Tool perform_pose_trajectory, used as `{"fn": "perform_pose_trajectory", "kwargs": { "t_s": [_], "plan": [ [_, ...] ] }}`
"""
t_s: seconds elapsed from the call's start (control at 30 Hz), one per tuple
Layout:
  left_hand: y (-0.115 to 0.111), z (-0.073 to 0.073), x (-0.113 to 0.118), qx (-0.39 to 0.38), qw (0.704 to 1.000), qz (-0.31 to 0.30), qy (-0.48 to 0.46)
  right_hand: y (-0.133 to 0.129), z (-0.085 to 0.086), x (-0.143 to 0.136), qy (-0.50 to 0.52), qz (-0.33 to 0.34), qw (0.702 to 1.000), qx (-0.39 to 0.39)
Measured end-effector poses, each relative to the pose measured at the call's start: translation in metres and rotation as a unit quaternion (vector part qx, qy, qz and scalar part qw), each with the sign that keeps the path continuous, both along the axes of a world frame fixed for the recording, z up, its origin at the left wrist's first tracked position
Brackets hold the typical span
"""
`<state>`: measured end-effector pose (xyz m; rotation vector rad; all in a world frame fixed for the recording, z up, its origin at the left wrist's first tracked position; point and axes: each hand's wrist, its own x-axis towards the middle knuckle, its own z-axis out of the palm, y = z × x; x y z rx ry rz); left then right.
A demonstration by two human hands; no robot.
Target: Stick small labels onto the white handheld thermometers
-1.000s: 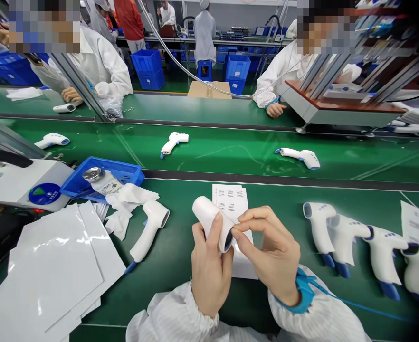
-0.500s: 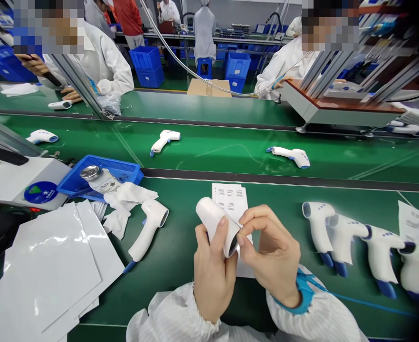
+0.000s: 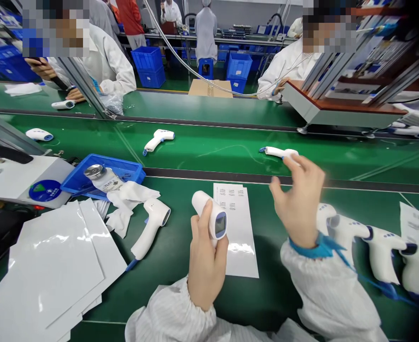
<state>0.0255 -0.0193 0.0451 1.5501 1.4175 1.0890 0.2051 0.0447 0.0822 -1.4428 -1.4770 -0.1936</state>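
My left hand [image 3: 209, 259] is wrapped round a white infrared thermometer [image 3: 206, 209], its small grey screen facing me. Under and beside it lies a sheet of printed labels [image 3: 241, 237] on the green bench. My right hand [image 3: 298, 204] is raised with fingers apart, slightly blurred, at the belt's near edge. Just beyond its fingertips a second thermometer [image 3: 277, 152] rests on the green belt, partly covered by the hand. Another thermometer [image 3: 150, 228] lies left of my left hand. A row of thermometers [image 3: 382, 251] stands to the right, partly behind my right wrist.
At the left are a blue tray [image 3: 97, 164] with a metal-capped bottle [image 3: 100, 176], crumpled white tissue [image 3: 133, 197] and glossy white sheets [image 3: 63, 266]. The belt carries more thermometers [image 3: 159, 138]. A metal-framed fixture [image 3: 345, 107] stands beyond. Co-workers sit opposite.
My right hand has left the held thermometer and moved right and forward to the belt. My left hand has turned the thermometer so its screen shows. Thermometers on the belt have shifted left.
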Motion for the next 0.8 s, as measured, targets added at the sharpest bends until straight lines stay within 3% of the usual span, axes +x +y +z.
{"fn": "perform_pose_trajectory", "kwargs": {
  "t_s": [0.1, 0.23, 0.3, 0.47, 0.8],
  "plan": [
    [0.003, 0.004, -0.001, -0.031, 0.999, -0.012, 0.003, 0.009, 0.008, 0.001, 0.003, 0.045, 0.998, -0.048],
    [0.003, 0.005, -0.001, 0.022, 0.998, 0.006, 0.06, -0.018, 0.017, -0.033, 0.048, 0.214, 0.971, -0.094],
    [0.004, 0.004, -0.002, 0.064, 0.993, 0.031, 0.094, -0.03, 0.018, -0.049, 0.044, 0.256, 0.959, -0.116],
    [0.006, 0.001, -0.004, 0.149, 0.972, 0.076, 0.164, -0.038, 0.014, -0.064, 0.074, 0.227, 0.965, -0.109],
    [0.007, 0.002, -0.004, 0.195, 0.958, 0.104, 0.183, -0.04, 0.02, -0.075, 0.118, 0.203, 0.964, -0.124]
  ]
}}
